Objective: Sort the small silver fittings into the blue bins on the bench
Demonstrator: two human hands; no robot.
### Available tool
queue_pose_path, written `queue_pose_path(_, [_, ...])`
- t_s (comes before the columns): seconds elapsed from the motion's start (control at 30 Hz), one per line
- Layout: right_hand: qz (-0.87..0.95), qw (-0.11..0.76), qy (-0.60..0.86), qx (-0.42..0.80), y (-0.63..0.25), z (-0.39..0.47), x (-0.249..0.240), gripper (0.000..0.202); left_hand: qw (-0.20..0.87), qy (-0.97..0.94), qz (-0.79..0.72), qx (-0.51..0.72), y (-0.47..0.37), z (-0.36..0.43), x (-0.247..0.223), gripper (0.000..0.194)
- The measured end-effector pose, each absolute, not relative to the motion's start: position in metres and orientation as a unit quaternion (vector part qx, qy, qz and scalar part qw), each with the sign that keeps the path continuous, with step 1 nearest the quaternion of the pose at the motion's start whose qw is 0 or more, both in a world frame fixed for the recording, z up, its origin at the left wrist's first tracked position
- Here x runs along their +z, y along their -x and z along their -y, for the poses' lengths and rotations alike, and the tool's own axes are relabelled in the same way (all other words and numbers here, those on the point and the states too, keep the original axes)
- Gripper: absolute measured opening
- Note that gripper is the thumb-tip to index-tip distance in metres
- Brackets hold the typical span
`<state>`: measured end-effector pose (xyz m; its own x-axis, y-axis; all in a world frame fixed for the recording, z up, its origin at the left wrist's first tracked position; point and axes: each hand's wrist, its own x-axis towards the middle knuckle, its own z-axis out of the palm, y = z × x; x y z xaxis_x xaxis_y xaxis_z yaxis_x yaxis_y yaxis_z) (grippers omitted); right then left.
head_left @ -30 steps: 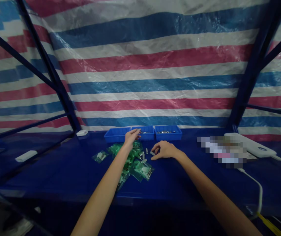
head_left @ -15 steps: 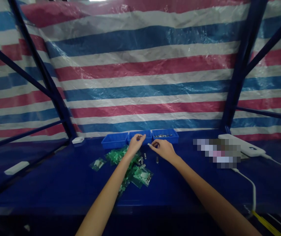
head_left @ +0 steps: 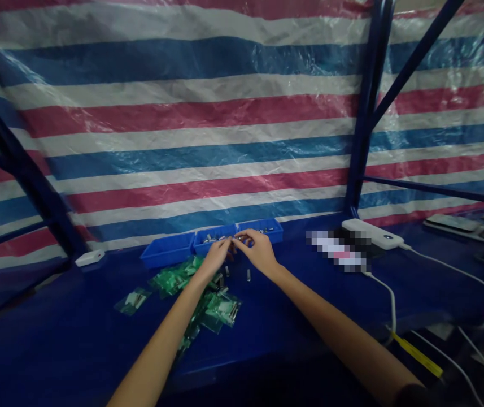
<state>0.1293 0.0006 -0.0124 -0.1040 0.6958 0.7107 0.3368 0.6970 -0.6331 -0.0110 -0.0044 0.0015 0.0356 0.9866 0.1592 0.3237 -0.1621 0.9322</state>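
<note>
My left hand [head_left: 217,255] and my right hand [head_left: 260,252] meet at the fingertips just in front of the blue bins. Both are closed in a pinch, and whatever sits between the fingers is too small and hidden to make out. Behind them, the middle blue bin [head_left: 200,247] holds small metal parts. Two short metal cylinders [head_left: 249,275] stand or lie on the table below my hands. Under and beside my left wrist lies a heap of small green-tinted clear bags [head_left: 169,281], some with metal pieces inside.
The left blue bin [head_left: 166,251] and right blue bin [head_left: 278,232] flank the middle one; the right holds small metal parts. One bag [head_left: 133,300] lies apart at left. A white box [head_left: 90,258], a white power bank [head_left: 373,234] and a cable [head_left: 383,282] rest on the blue table [head_left: 301,333].
The view has turned to the right. My hands, apart before with a small light piece in my right fingertips, have come together at the fingertips.
</note>
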Motion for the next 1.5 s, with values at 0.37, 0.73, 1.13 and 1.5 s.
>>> queue_pose_path(0.37, [0.749,0.537,0.363,0.137,-0.131,-0.004,-0.016,0.019,0.498,-0.512,-0.506,0.483,0.008,0.006,0.002,0.045])
queue_pose_path(0.73, [0.779,0.376,0.474,0.166,-0.143,0.003,-0.015,0.015,0.326,-0.468,-0.551,0.609,0.029,-0.002,0.004,0.046])
queue_pose_path(1.13, [0.82,0.285,0.417,0.271,-0.15,0.006,-0.013,0.024,0.364,-0.434,-0.52,0.64,0.036,-0.009,0.003,0.044])
queue_pose_path(1.5, [0.729,0.3,0.598,0.149,-0.142,0.001,-0.02,0.019,0.395,-0.531,-0.555,0.504,0.014,0.003,-0.002,0.042])
